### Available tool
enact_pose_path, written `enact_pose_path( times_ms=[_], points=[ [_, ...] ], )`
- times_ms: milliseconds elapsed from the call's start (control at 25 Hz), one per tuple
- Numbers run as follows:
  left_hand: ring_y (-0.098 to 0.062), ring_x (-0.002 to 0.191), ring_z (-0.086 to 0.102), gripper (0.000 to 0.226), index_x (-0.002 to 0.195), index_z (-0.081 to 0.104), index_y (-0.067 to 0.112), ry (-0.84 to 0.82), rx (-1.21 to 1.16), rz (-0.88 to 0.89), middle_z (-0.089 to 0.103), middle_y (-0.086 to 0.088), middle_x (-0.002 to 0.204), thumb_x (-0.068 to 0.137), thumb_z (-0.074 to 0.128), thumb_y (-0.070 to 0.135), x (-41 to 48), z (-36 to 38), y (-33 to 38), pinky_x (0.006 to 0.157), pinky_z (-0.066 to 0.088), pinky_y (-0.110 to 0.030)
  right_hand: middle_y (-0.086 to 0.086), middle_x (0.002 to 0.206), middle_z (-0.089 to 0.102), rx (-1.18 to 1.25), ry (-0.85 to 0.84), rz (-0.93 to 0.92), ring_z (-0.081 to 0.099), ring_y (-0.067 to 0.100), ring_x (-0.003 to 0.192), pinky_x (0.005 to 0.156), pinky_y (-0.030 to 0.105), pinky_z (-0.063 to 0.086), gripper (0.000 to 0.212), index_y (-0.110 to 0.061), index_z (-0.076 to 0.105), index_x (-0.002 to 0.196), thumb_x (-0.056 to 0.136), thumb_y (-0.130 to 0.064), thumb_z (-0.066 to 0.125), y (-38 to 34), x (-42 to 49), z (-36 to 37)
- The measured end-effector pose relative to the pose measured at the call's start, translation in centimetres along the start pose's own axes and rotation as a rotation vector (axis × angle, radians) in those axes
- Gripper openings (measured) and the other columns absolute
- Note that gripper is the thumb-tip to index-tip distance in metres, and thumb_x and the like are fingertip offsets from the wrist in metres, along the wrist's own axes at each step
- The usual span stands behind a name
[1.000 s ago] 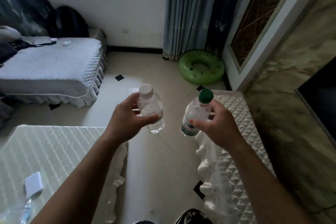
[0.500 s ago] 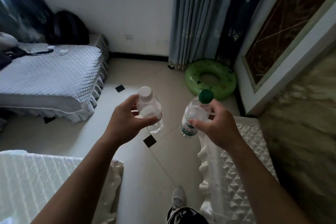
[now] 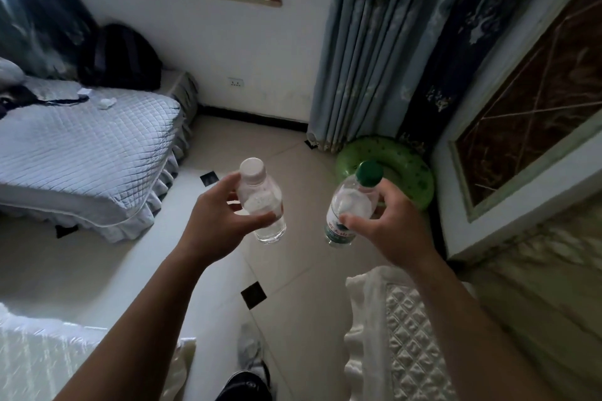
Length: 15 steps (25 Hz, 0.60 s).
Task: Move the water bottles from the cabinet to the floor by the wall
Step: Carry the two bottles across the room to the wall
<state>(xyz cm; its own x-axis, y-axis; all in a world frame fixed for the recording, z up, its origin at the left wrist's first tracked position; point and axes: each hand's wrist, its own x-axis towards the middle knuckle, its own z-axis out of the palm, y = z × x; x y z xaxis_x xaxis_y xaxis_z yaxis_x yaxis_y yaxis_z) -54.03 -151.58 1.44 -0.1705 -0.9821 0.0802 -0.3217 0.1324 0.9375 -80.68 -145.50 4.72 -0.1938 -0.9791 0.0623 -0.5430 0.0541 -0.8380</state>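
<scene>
My left hand (image 3: 213, 226) is out in front of me at the middle of the frame, its fingers (image 3: 224, 184) and thumb curled round a clear water bottle with a white cap (image 3: 264, 205), gripping it about the body so that the cap tilts toward the upper left. My right hand (image 3: 392, 233) is beside it, a little to the right of centre, and grips a second water bottle with a green cap (image 3: 350, 207), thumb across the front just above its green and white label, the other fingers wrapped behind the neck. The two bottles are near each other but apart, both held in the air above the pale tiled floor (image 3: 293, 270), neither touching anything but my hands. Beyond the green cap, in the corner at centre right, a green inflatable ring (image 3: 415, 172) lies on the floor at the foot of a blue-grey curtain (image 3: 368, 42). The white wall (image 3: 228, 42) under the window runs across the top of the frame, with a socket (image 3: 236, 83) low on it and a dark skirting below. A bed with a grey quilted cover (image 3: 84, 146) fills the left side, a black backpack (image 3: 120, 58) behind it. A white quilted cover (image 3: 400, 335) shows at lower right, a glossy white one (image 3: 49, 358) at lower left, and my shoe (image 3: 250, 350) is at the bottom centre.
</scene>
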Motion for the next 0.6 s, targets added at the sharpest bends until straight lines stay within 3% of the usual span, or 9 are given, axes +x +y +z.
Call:
enact_pose_path(
  times_ms=[120, 480, 600],
  points=[
    [-0.013, 0.099, 0.069, 0.076, 0.119, 0.061, 0.034, -0.007, -0.019, 0.003, 0.071, 0.009, 0.107, 0.051, 0.09, 0.051, 5.9, -0.6, -1.5, 0.088, 0.058, -0.043, -0.005, 0.095, 0.066, 0.01, 0.0, 0.005, 0.064, 0.011, 0.083, 0.066, 0.018, 0.051, 0.039, -0.03, 0.06, 0.094, 0.065, -0.024, 0.085, 0.3, 5.7, 1.4],
    [-0.011, 0.095, 0.07, 0.071, 0.116, 0.062, 0.033, -0.053, -0.004, 0.038, 0.072, 0.011, 0.102, 0.053, 0.089, 0.048, 25.5, -3.8, -4.7, 0.087, 0.058, -0.038, -0.002, 0.096, 0.065, 0.013, 0.063, 0.026, 0.063, 0.017, 0.088, 0.078, 0.043, 0.055, 0.046, -0.028, 0.061, 0.095, 0.056, -0.041, 0.08, 0.3, 25.0, 6.9],
    [-0.007, 0.092, 0.069, 0.071, 0.115, 0.062, 0.032, -0.063, 0.01, 0.038, 0.072, 0.012, 0.101, 0.051, 0.087, 0.051, 31.4, -4.7, -4.7, 0.086, 0.058, -0.034, -0.001, 0.096, 0.066, 0.009, 0.078, 0.038, 0.063, 0.018, 0.088, 0.079, 0.046, 0.054, 0.047, -0.027, 0.061, 0.095, 0.055, -0.043, 0.079, -0.1, 30.5, 7.8]
  ],
)
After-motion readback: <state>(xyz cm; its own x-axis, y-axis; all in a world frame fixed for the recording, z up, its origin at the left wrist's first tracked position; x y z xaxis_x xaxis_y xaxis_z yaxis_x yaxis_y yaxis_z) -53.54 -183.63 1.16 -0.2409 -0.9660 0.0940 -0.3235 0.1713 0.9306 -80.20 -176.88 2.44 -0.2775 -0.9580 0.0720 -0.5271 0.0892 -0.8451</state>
